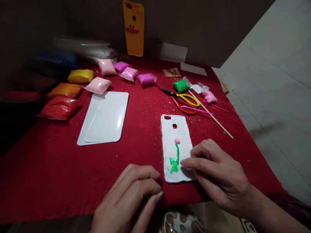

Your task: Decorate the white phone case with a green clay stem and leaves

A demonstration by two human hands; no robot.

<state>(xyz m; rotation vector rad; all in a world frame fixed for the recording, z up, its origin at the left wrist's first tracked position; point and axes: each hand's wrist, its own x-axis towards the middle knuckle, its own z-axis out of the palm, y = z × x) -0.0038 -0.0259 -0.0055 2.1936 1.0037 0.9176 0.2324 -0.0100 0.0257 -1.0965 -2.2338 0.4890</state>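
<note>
A white clay-covered phone case [179, 129] lies on the red cloth. It bears a pink blob [177, 141], a curved green stem [177, 153] and a smeared green patch [173, 165] near its lower left. Over the case's lower right edge is my right hand [216, 171], its index fingertip beside the green patch and its other fingers bent; whether anything is between the fingers is hidden. My left hand [131, 197] rests at the cloth's front edge, left of the case, with fingers curled together and nothing visible in them.
White boards [104, 116] lie left of centre. Behind are clay packets, including a red one [59, 107] and a green one [181, 85]. Scissors [184, 101] and a wooden stick [211, 115] lie beyond the case. A yellow phone case [134, 38] stands at the back.
</note>
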